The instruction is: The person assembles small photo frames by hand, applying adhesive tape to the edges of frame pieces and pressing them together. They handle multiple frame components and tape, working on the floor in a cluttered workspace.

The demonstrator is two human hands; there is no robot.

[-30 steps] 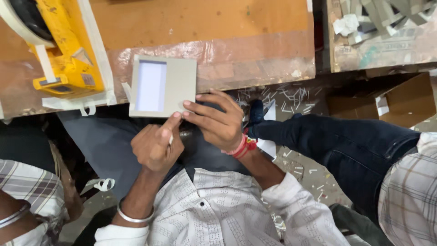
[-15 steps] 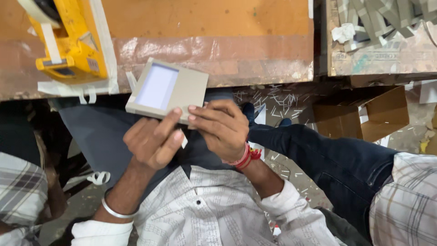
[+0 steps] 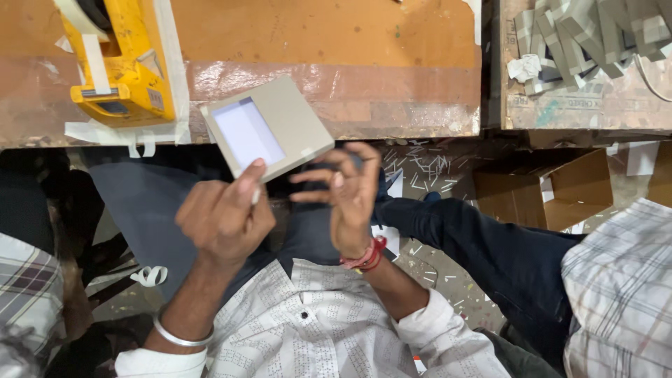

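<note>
1. A flat grey card frame (image 3: pixel 269 126) with a pale rectangular window is held tilted over the near edge of the tabletop (image 3: pixel 336 42), its lower part hanging past that edge above the person's lap.
2. The left hand (image 3: pixel 224 217) is curled closed, and the frame's near edge is pinched between its thumb and fingers.
3. The right hand (image 3: pixel 346 192) is seen half open with the fingers spread and bent; its fingertips lie just beside the frame's lower right corner, and it cannot be told whether they touch it.
4. A red thread band (image 3: pixel 367 255) is worn on the right wrist, and a metal bangle (image 3: pixel 178 336) on the left.
5. A yellow tape dispenser (image 3: pixel 119 66) with a strip of pale tape is set at the near left corner of the tabletop, close to the frame but apart from it.
6. A shallow cardboard tray (image 3: pixel 581 105) is placed to the right of the tabletop; a heap of folded grey card pieces (image 3: pixel 588 31) is held in it.
7. An open brown carton (image 3: pixel 560 189) is seen on the floor below the tray; its contents cannot be made out.
8. A leg in dark trousers (image 3: pixel 490 252) and a checked shirt (image 3: pixel 616 287) of another person are seen at the right.
</note>
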